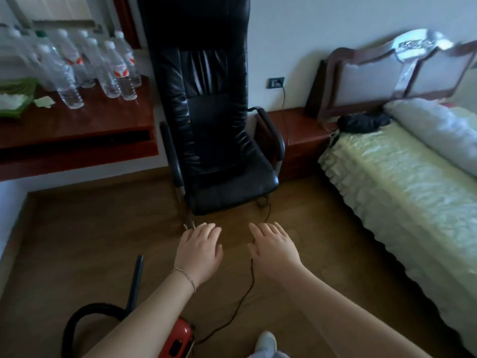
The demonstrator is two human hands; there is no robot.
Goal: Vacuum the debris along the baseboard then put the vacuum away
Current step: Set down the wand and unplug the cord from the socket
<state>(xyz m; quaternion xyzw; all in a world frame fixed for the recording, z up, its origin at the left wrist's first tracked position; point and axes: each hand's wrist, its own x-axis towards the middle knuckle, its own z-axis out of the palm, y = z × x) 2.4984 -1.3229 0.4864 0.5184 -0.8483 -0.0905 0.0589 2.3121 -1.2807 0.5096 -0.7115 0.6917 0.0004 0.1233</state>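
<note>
Above floor, centre: left hand (200,250) and right hand (273,250) held out palms down, fingers straight, slightly spread, holding nothing. At bottom edge: red vacuum (180,337) on floor, mostly hidden under left forearm, cut off by frame. Black hose (85,313) loops to its left; tube (136,280) rises behind forearm, lower end hidden. Cord (247,288) runs from vacuum past right hand to chair (214,140), then lost from view. Debris along baseboard (98,184): cannot make out, too dark.
</note>
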